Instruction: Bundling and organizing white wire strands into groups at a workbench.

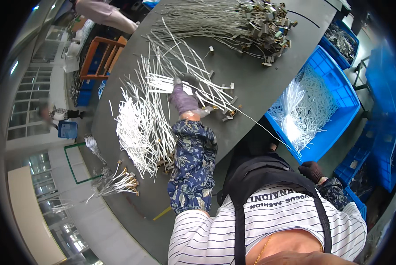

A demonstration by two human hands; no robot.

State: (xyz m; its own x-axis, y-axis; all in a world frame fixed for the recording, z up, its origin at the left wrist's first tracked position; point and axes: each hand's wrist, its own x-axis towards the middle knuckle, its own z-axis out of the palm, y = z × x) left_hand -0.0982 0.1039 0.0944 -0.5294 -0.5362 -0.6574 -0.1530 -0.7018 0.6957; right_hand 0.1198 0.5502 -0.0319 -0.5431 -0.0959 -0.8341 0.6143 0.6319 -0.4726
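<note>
My left hand [184, 98], in a purple glove with dark fingers, closes round a bundle of white wires [160, 84] above the grey table. Small metal connectors [228, 112] stick out from the wire ends on its right. Left of the hand lies a large heap of loose white wires [136, 137]. My right hand [311, 171], in a dark glove, is low beside the near rim of a blue bin [345, 88]. Its fingers look curled; whatever they may hold is hidden. One long wire [268, 132] stretches off the table toward that rim.
More wires with metal connectors [268, 31] are piled at the table's far end. A smaller bunch [118, 183] lies at left. The blue bin holds white wires and a clear plastic bag [292, 110]. An orange wooden chair [98, 57] and other people are beyond the table.
</note>
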